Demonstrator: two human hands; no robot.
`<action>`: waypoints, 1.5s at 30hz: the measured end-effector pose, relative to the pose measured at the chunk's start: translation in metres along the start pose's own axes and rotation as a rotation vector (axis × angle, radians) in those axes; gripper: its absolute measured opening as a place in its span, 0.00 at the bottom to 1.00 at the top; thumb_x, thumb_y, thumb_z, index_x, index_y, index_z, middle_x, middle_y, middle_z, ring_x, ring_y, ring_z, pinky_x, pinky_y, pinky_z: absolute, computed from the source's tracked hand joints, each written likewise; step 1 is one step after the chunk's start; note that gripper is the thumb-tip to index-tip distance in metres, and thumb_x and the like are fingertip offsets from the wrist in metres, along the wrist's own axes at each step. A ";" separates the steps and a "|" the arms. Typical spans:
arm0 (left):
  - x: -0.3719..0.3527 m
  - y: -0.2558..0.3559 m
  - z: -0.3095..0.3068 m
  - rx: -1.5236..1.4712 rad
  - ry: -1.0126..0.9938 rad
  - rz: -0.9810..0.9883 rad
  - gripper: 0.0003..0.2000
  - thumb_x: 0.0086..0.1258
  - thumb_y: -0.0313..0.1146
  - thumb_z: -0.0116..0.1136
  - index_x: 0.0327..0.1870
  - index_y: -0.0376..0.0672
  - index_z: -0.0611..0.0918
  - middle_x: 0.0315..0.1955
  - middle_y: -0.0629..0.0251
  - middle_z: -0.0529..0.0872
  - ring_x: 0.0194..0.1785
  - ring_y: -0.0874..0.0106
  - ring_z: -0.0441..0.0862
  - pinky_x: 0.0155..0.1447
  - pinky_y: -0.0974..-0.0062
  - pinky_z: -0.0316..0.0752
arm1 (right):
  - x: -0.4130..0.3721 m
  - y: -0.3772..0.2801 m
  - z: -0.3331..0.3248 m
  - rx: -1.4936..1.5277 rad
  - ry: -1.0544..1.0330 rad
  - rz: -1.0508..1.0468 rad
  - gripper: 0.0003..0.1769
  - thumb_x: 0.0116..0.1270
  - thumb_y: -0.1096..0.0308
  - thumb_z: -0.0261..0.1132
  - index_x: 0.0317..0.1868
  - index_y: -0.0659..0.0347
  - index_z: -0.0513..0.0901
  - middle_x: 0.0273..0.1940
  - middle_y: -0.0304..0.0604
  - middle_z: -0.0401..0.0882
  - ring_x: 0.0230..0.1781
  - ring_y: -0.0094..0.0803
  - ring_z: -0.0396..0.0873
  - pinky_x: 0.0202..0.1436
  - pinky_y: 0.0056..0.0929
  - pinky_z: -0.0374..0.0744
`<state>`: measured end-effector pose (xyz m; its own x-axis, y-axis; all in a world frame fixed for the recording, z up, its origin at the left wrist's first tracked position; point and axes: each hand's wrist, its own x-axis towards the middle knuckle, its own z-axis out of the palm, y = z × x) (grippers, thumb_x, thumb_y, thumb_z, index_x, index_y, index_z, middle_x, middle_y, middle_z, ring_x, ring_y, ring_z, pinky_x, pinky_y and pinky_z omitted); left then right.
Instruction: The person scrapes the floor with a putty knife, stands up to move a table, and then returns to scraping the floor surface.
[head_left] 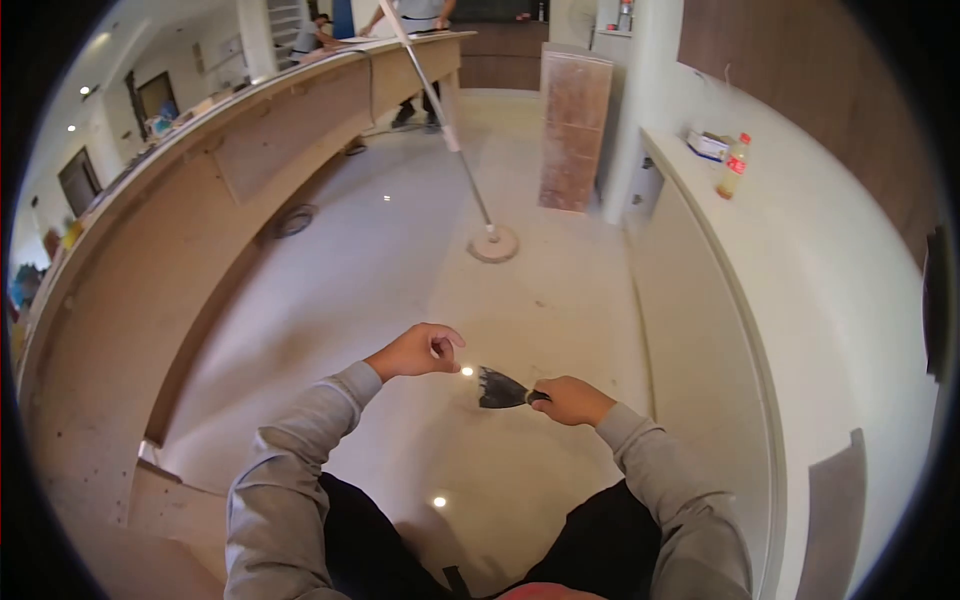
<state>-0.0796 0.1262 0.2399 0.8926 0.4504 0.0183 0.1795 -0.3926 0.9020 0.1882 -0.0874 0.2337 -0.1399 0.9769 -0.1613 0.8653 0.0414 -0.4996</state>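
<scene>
My right hand [575,401] is closed around the handle of a putty knife [505,390]. Its wide dark blade points left and looks smeared along the front edge. Left of the blade, my left hand [420,351] hovers with fingers curved and a gap between thumb and forefinger; nothing shows in it. Both hands are above the glossy pale floor [400,290], between my bent knees in black trousers. Farther ahead, a round flat-headed mop [493,243] stands on the floor with its long pole leaning up and left.
A long wooden counter [230,190] curves along the left. On the right, a white ledge [745,250] carries a drink bottle [734,168] and a small box [707,146]. A dusty brown panelled block [575,130] stands ahead. Two people are near the far counter. A coiled cable [295,221] lies on the floor.
</scene>
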 end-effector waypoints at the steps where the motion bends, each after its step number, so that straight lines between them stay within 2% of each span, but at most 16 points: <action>1: 0.004 -0.006 0.004 0.089 -0.025 0.068 0.22 0.59 0.30 0.75 0.54 0.40 0.82 0.29 0.68 0.86 0.36 0.77 0.83 0.49 0.74 0.77 | 0.002 -0.009 -0.005 -0.055 -0.012 -0.012 0.16 0.70 0.56 0.62 0.42 0.62 0.80 0.36 0.56 0.83 0.39 0.55 0.81 0.43 0.47 0.76; 3: -0.002 -0.003 0.024 0.076 0.047 0.079 0.25 0.61 0.33 0.74 0.58 0.38 0.80 0.32 0.66 0.87 0.38 0.72 0.84 0.51 0.70 0.78 | 0.009 -0.009 0.000 -0.034 -0.076 -0.034 0.17 0.69 0.55 0.63 0.42 0.62 0.81 0.37 0.56 0.83 0.40 0.54 0.82 0.44 0.46 0.77; 4: 0.000 -0.015 0.026 -0.079 -0.029 0.068 0.22 0.63 0.37 0.72 0.55 0.35 0.82 0.33 0.65 0.88 0.39 0.72 0.85 0.52 0.70 0.79 | 0.019 -0.011 0.005 -0.038 -0.072 -0.067 0.17 0.69 0.55 0.63 0.43 0.62 0.81 0.37 0.56 0.83 0.40 0.53 0.82 0.44 0.45 0.77; 6: 0.008 -0.023 0.027 0.188 -0.228 0.099 0.11 0.62 0.36 0.70 0.36 0.36 0.87 0.26 0.62 0.88 0.31 0.75 0.84 0.39 0.74 0.78 | 0.021 -0.018 0.007 -0.045 -0.107 -0.064 0.18 0.68 0.54 0.64 0.44 0.62 0.81 0.37 0.55 0.84 0.39 0.52 0.82 0.44 0.43 0.78; 9: 0.003 -0.008 0.020 0.267 -0.142 0.157 0.10 0.60 0.35 0.71 0.29 0.37 0.86 0.22 0.63 0.87 0.23 0.75 0.81 0.31 0.73 0.76 | 0.025 -0.028 0.003 -0.026 -0.081 -0.020 0.18 0.67 0.54 0.65 0.44 0.62 0.81 0.37 0.56 0.83 0.39 0.54 0.82 0.43 0.43 0.78; 10: 0.007 -0.007 0.016 0.255 -0.172 0.185 0.10 0.60 0.35 0.71 0.29 0.37 0.86 0.22 0.63 0.87 0.23 0.75 0.81 0.31 0.73 0.76 | 0.025 -0.032 0.004 0.004 -0.033 -0.030 0.18 0.67 0.55 0.65 0.44 0.63 0.81 0.37 0.58 0.83 0.39 0.56 0.82 0.43 0.45 0.78; 12: 0.004 -0.013 0.004 0.213 -0.024 0.047 0.10 0.58 0.36 0.73 0.29 0.38 0.86 0.24 0.62 0.88 0.26 0.75 0.82 0.33 0.73 0.76 | 0.033 -0.037 0.003 0.011 -0.022 0.014 0.18 0.67 0.56 0.65 0.44 0.64 0.80 0.36 0.59 0.83 0.39 0.57 0.82 0.42 0.46 0.78; 15: -0.002 -0.018 -0.007 0.106 0.093 0.074 0.11 0.56 0.35 0.75 0.27 0.38 0.86 0.23 0.64 0.87 0.26 0.76 0.81 0.32 0.74 0.75 | 0.054 -0.048 0.003 -0.012 -0.002 -0.023 0.17 0.68 0.57 0.64 0.44 0.64 0.79 0.36 0.58 0.83 0.38 0.57 0.81 0.42 0.46 0.78; 18: -0.008 -0.017 -0.009 0.096 0.093 0.031 0.11 0.55 0.33 0.76 0.25 0.38 0.85 0.22 0.66 0.86 0.26 0.77 0.80 0.32 0.77 0.74 | 0.051 -0.055 -0.001 -0.046 -0.038 -0.015 0.16 0.68 0.58 0.64 0.44 0.65 0.79 0.35 0.59 0.83 0.37 0.58 0.81 0.42 0.47 0.77; 21: -0.017 -0.011 -0.005 0.057 0.024 -0.020 0.11 0.56 0.32 0.76 0.24 0.38 0.83 0.20 0.68 0.84 0.26 0.78 0.79 0.32 0.78 0.74 | 0.039 -0.058 0.002 -0.099 -0.011 -0.046 0.16 0.68 0.58 0.65 0.43 0.65 0.78 0.33 0.58 0.82 0.34 0.54 0.80 0.39 0.42 0.76; 25: -0.024 -0.002 0.015 -0.064 -0.049 -0.065 0.10 0.58 0.29 0.74 0.24 0.40 0.81 0.24 0.67 0.85 0.28 0.78 0.79 0.34 0.78 0.73 | 0.024 -0.055 0.002 0.026 -0.175 0.025 0.17 0.68 0.58 0.65 0.45 0.65 0.78 0.35 0.57 0.83 0.37 0.53 0.82 0.42 0.43 0.77; 27: -0.023 0.002 0.026 -0.254 -0.056 0.017 0.11 0.58 0.27 0.73 0.24 0.40 0.79 0.27 0.67 0.85 0.32 0.78 0.79 0.37 0.79 0.73 | 0.026 -0.047 0.002 0.037 -0.187 0.002 0.17 0.68 0.58 0.65 0.45 0.66 0.78 0.35 0.57 0.83 0.36 0.51 0.82 0.42 0.42 0.77; 31: -0.017 0.016 0.034 -0.128 -0.033 0.062 0.13 0.60 0.24 0.71 0.26 0.41 0.75 0.29 0.69 0.82 0.35 0.78 0.77 0.39 0.79 0.72 | 0.026 -0.038 0.008 0.088 -0.183 -0.028 0.17 0.68 0.58 0.65 0.45 0.65 0.78 0.35 0.56 0.83 0.36 0.49 0.81 0.42 0.41 0.77; 36: -0.011 0.017 0.042 -0.210 -0.144 0.102 0.15 0.66 0.22 0.64 0.30 0.44 0.66 0.29 0.73 0.74 0.33 0.81 0.69 0.38 0.78 0.69 | 0.022 -0.031 0.006 0.159 -0.250 -0.044 0.18 0.69 0.56 0.64 0.45 0.64 0.78 0.36 0.55 0.82 0.37 0.48 0.81 0.43 0.40 0.77; 38: -0.009 0.003 0.049 -0.274 -0.170 0.074 0.14 0.66 0.22 0.63 0.30 0.44 0.66 0.29 0.73 0.74 0.33 0.81 0.69 0.38 0.78 0.69 | 0.019 -0.031 0.001 0.105 -0.220 -0.069 0.17 0.70 0.55 0.63 0.43 0.63 0.77 0.33 0.52 0.81 0.33 0.43 0.79 0.41 0.38 0.76; 45: 0.000 0.003 0.044 -0.226 -0.161 0.095 0.14 0.67 0.22 0.62 0.30 0.44 0.66 0.26 0.74 0.73 0.32 0.81 0.67 0.36 0.78 0.67 | 0.018 -0.020 0.000 0.067 -0.154 -0.114 0.17 0.70 0.56 0.64 0.45 0.63 0.78 0.36 0.54 0.82 0.37 0.48 0.80 0.42 0.39 0.76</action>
<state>-0.0610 0.0897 0.2232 0.9584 0.2800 0.0554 0.0112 -0.2308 0.9729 0.1687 -0.0709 0.2406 -0.3114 0.9230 -0.2259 0.8062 0.1307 -0.5770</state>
